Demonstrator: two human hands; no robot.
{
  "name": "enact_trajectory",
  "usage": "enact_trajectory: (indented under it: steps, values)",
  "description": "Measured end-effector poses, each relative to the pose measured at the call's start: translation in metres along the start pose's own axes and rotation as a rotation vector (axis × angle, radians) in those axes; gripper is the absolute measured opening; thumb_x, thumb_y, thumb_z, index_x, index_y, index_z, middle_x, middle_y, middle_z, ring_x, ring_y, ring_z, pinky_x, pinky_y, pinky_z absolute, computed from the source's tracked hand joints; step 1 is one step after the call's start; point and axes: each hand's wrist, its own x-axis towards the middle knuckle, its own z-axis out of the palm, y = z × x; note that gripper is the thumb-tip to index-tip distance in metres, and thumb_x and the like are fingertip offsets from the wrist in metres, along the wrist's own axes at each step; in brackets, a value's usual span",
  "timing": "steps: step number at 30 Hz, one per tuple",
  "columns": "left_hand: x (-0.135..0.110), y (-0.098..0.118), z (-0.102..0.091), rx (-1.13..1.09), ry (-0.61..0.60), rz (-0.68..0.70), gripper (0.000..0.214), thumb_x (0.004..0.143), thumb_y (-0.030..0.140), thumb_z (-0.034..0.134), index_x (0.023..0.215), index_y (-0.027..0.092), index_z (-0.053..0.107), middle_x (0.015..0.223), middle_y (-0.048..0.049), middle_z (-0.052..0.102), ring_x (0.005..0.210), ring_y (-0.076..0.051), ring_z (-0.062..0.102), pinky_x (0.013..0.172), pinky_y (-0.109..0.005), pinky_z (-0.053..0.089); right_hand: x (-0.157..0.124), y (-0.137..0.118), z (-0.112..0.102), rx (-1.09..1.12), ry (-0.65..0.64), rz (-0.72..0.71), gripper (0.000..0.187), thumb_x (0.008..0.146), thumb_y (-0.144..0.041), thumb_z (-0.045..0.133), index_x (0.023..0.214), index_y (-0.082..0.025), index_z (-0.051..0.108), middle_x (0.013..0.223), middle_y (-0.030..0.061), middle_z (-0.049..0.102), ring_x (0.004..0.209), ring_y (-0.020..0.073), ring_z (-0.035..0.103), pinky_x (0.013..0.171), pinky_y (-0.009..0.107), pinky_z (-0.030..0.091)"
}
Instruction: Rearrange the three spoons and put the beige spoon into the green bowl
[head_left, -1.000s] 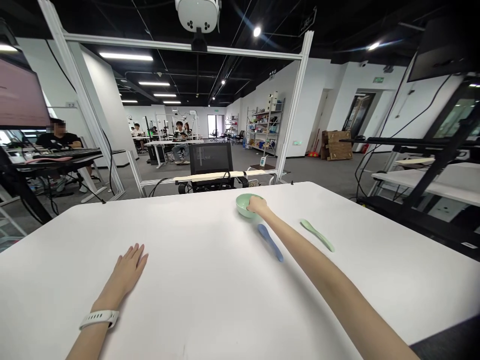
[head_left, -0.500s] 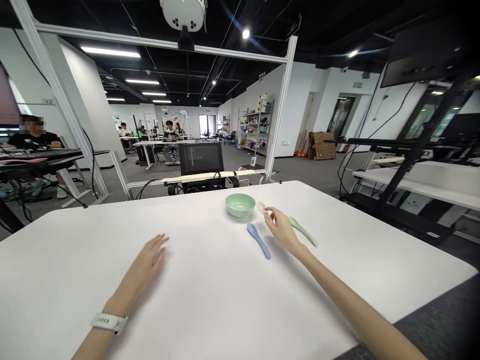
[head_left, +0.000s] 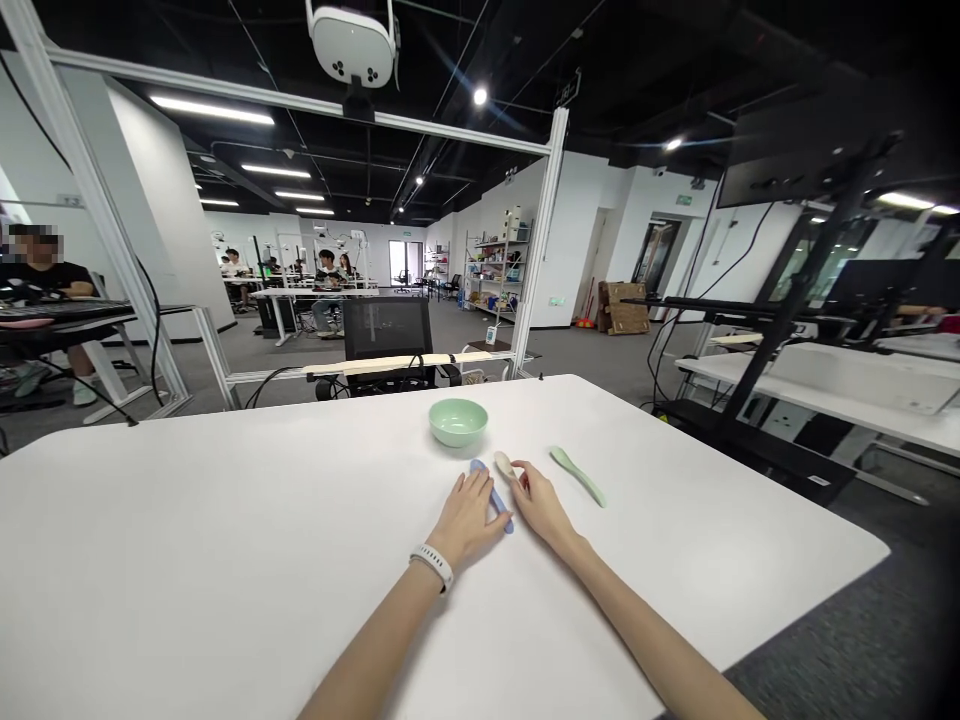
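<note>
Cream plastic spoon (head_left: 504,464) is pinched at the fingertips of my right hand (head_left: 541,507), thumb and fingers closed on it, with its wide end pointing up the table, away from me. Can't tell if it touches the tabletop. Head view, only one I've got. My left hand (head_left: 469,518) is open, palm down, with a white wristband (head_left: 431,565) on the wrist. Its fingers lie against a blue plastic spoon (head_left: 499,503), which runs diagonally between my two hands, and I see no clear grip on it. Hands almost touching, blue spoon's lower end just beside my right hand. Pale green bowl (head_left: 458,422) stands upright just ahead of both hands, not touched. Green plastic spoon (head_left: 577,476) lies diagonally to the right of my right hand, near but apart. All of this is on a white table (head_left: 225,560). Past the far edge: a black office chair (head_left: 387,330) behind an aluminium frame (head_left: 540,250), with a white tracking headset (head_left: 352,48) on its top bar. Seated person (head_left: 37,275) at a desk far left, hands not on my table.
</note>
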Motion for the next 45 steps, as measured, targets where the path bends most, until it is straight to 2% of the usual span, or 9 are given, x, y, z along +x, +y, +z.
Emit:
enact_trajectory:
  steps: [5,11,15,23,29,36,45]
  values:
    - [-0.022,-0.023,-0.012,0.023,-0.017,-0.014,0.066,0.095,0.058,0.054,0.147,0.018,0.053,0.162,-0.0177,0.051,0.154,-0.032,0.043,0.13,-0.054,0.029,-0.003,-0.002,0.004,-0.005,-0.02,0.014,0.04,0.093,-0.038,0.047,0.12,-0.016,0.066,0.074,0.0021,0.064,0.066,0.0213,0.06,0.068,0.032,0.047]
    - [-0.067,-0.054,-0.035,0.068,-0.005,-0.066,0.065,0.093,0.057,0.056,0.145,0.019,0.055,0.16,-0.0167,0.053,0.153,-0.032,0.044,0.131,-0.057,0.026,-0.009,-0.024,0.024,-0.058,-0.053,-0.007,0.037,0.094,-0.027,0.047,0.123,-0.015,0.065,0.086,0.0067,0.069,0.078,0.0224,0.064,0.078,0.032,0.049]
    - [-0.087,-0.068,-0.044,0.086,0.006,-0.069,0.062,0.093,0.055,0.056,0.145,0.022,0.056,0.16,-0.0133,0.054,0.152,-0.03,0.045,0.131,-0.054,0.027,-0.011,-0.036,0.03,-0.096,-0.058,0.002,0.037,0.093,-0.02,0.047,0.124,-0.013,0.066,0.091,0.0097,0.071,0.083,0.023,0.066,0.082,0.033,0.049]
    - [-0.099,-0.085,-0.057,0.101,0.003,-0.109,0.063,0.096,0.054,0.052,0.148,0.019,0.054,0.162,-0.0144,0.052,0.153,-0.03,0.044,0.131,-0.054,0.027,-0.015,-0.04,0.031,-0.011,-0.075,-0.001,0.034,0.092,-0.026,0.05,0.118,-0.014,0.069,0.09,0.0098,0.071,0.077,0.0226,0.064,0.075,0.033,0.05]
    - [-0.109,-0.091,-0.064,0.108,-0.023,-0.11,0.063,0.097,0.057,0.05,0.15,0.023,0.052,0.164,-0.0115,0.049,0.154,-0.027,0.043,0.133,-0.052,0.023,-0.018,-0.043,0.032,0.054,-0.07,0.018,0.034,0.089,-0.028,0.048,0.119,-0.017,0.061,0.077,0.002,0.064,0.069,0.0214,0.06,0.066,0.032,0.045]
    - [-0.105,-0.089,-0.064,0.111,-0.039,-0.098,0.062,0.097,0.054,0.048,0.149,0.021,0.053,0.164,-0.0128,0.049,0.156,-0.027,0.04,0.133,-0.051,0.021,-0.019,-0.044,0.032,0.088,-0.04,0.014,0.013,0.085,-0.032,0.048,0.096,-0.025,0.049,0.07,-0.0023,0.057,0.066,0.0215,0.057,0.062,0.031,0.041]
    - [-0.11,-0.088,-0.065,0.107,-0.054,-0.12,0.065,0.097,0.055,0.048,0.151,0.019,0.051,0.166,-0.0132,0.046,0.155,-0.027,0.04,0.133,-0.051,0.022,-0.022,-0.038,0.036,0.102,-0.045,0.03,0.017,0.087,-0.035,0.046,0.102,-0.025,0.048,0.072,-0.0031,0.055,0.067,0.0214,0.057,0.065,0.032,0.042]
